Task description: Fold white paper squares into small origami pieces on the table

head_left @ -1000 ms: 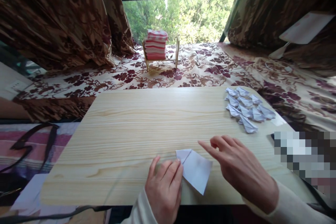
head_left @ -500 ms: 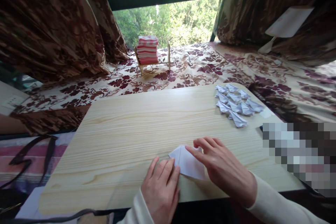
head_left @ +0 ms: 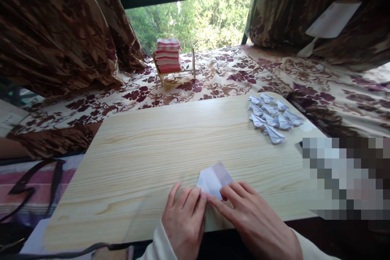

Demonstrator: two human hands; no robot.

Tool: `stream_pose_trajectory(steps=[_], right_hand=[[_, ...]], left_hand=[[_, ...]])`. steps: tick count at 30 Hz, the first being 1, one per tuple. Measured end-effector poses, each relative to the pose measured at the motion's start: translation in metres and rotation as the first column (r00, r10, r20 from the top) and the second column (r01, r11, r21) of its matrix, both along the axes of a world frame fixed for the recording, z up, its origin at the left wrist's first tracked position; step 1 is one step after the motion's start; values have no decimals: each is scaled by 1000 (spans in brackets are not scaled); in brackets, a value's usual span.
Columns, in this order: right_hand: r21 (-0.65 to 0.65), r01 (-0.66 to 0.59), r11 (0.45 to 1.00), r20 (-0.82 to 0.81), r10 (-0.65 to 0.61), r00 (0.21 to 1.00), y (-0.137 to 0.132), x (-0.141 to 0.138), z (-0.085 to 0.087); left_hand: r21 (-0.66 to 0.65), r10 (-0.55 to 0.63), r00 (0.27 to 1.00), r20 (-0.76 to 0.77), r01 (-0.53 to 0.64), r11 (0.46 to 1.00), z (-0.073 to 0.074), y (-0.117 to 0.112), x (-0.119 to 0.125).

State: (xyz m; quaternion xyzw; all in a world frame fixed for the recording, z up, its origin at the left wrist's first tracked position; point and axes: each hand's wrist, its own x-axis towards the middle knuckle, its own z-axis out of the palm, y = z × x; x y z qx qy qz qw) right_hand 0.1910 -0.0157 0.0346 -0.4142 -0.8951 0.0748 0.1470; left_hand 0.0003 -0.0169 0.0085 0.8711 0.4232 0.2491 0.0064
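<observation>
A small white paper [head_left: 213,178], partly folded, lies near the front edge of the light wooden tabletop [head_left: 170,142]. My left hand [head_left: 183,219] lies flat on the wood with its fingertips against the paper's left corner. My right hand [head_left: 255,222] covers the paper's near part, its fingers stretched out and pressing down on it. Only the far half of the paper shows. Neither hand grips anything.
Several folded white paper pieces [head_left: 272,117] lie in a pile at the table's far right. A blurred-out patch [head_left: 344,176] sits at the right edge. Beyond the table a floral cloth [head_left: 231,77] carries a small wooden rack [head_left: 175,65] with stacked red-striped cloths.
My right hand has come down from hovering onto the paper and slid toward me over it. The paper now looks folded shorter. The left hand has hardly moved.
</observation>
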Motion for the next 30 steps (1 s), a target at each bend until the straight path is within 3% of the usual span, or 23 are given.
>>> stream_pose_trajectory(steps=[6,14,22,25,30], right_hand=[[59,-7,998,51,4,999,-1,-6,-2],[209,-38,977,70,24,997,-4,-18,-11],[162,-31,986,63,22,998,-3,-17,-7],[86,-75,993,76,68,995,3,-12,-3],[-61,-151,987,77,155,985,12,1,3]], left_hand=[[-19,17,1000,-12,-17,1000,0,-5,4],[-47,-4,1000,-27,3,999,0,17,4],[-12,73,988,-138,-75,997,4,37,1],[18,101,987,-122,-100,995,4,36,2],[90,-58,997,60,52,995,-7,19,-1]])
